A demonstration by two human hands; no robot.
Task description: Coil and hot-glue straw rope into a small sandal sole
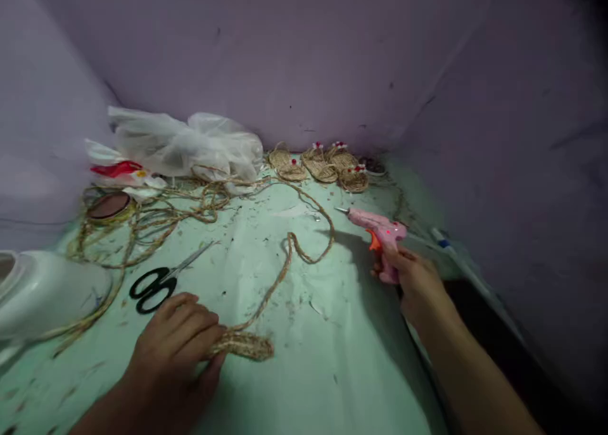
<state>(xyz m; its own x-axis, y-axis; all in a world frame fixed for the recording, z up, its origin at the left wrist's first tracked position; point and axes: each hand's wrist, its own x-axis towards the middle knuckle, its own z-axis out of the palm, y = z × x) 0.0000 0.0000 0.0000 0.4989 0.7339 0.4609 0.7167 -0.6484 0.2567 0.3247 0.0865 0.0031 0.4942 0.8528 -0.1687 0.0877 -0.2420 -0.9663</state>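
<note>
Purple walls [285, 61] rise behind a pale green surface [294, 397]. At front centre, a person's left hand [183, 340] pinches one end of a wound rope piece [247, 346], seemingly light, coarse and pliable, best held by its edges. The right hand [418, 280] wraps the handle [390, 273] of a pink glue gun [375, 221], behind its metal nozzle [342, 210].

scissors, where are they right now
In the head view, the black-handled scissors lie toward the left of the pale green surface, just beyond the left hand and to the right of the white container.
</note>
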